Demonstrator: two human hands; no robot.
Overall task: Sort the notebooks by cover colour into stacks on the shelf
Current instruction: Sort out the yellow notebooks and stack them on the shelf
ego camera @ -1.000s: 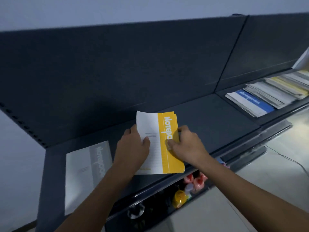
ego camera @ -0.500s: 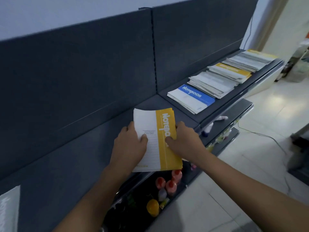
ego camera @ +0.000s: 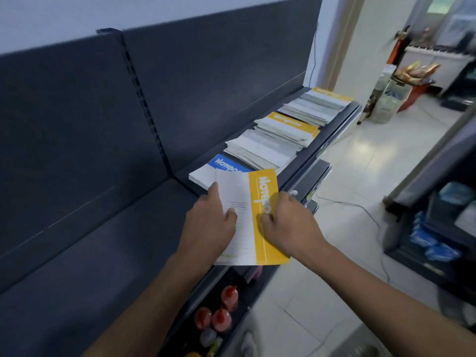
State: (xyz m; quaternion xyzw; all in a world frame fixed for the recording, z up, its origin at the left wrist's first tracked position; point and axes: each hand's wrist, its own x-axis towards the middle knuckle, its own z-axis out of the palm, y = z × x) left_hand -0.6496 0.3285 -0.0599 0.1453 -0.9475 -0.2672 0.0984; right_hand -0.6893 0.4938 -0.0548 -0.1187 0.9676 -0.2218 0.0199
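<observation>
**Yellow notebook in hand above the shelf's front edge**

The shelf (ego camera: 103,253) is bare in its left bay. In its right bay the notebooks lie in a row towards the right end. Nearest you is the blue-topped stack (ego camera: 226,162). Behind it come a pale, fanned pile (ego camera: 260,148), a yellow-topped stack (ego camera: 296,123) and a further pile (ego camera: 316,105) at the shelf's right end. The piles are untidy, with stepped and slewed edges.

You hold the yellow notebook (ego camera: 268,243) above the front edge of the shelf. Its near end overhangs that edge and its far end lies in front of the blue-topped stack. It cannot be told whether the two touch. Your left hand (ego camera: 208,225) grips the white side, thumb on the cover. Your right hand (ego camera: 291,225) pinches the yellow band, thumb on top.

Probable faults from here:

1. Wrong stack. The blue-topped stack is the closest landing place, and releasing here puts yellow on blue. The yellow-topped stack lies beyond the fanned pile.
2. Disturbed pile. Reaching across the fanned pile with a low forearm is likely to drag loose covers towards the front edge.
3. Drop. With the near end overhanging, a slackened grip would probably send the notebook past the edge onto the bottles (ego camera: 221,315) on the lower shelf.
4. Skewed placement. The notebook looks thin and may flex, so letting go with one hand early could land it crooked.
</observation>
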